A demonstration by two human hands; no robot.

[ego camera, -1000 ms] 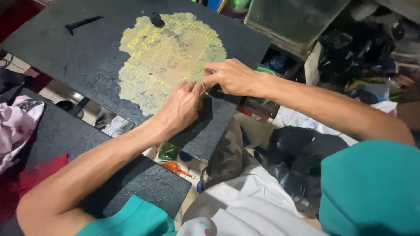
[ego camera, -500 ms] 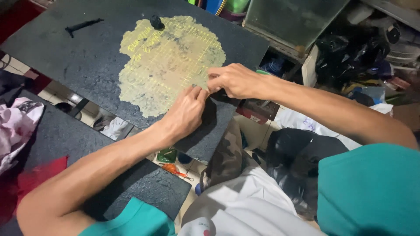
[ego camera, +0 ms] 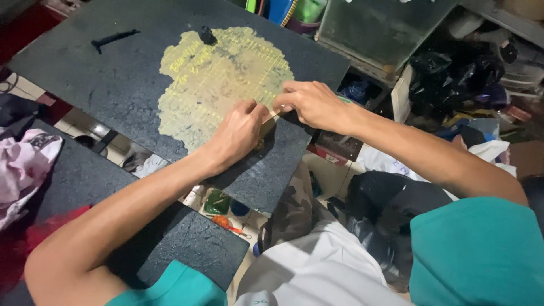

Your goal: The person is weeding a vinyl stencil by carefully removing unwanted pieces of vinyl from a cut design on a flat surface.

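Both hands have crept a little further along the near right edge of the yellowish worn patch [ego camera: 221, 85] on the dark worktop [ego camera: 113, 85]. The left hand [ego camera: 241, 127] and right hand [ego camera: 314, 105] pinch a thin pale strip [ego camera: 272, 118] between narrowed fingertips, nearly touching. The work looks slow and fine. A small black lump [ego camera: 207, 35] sits at the patch's far edge.
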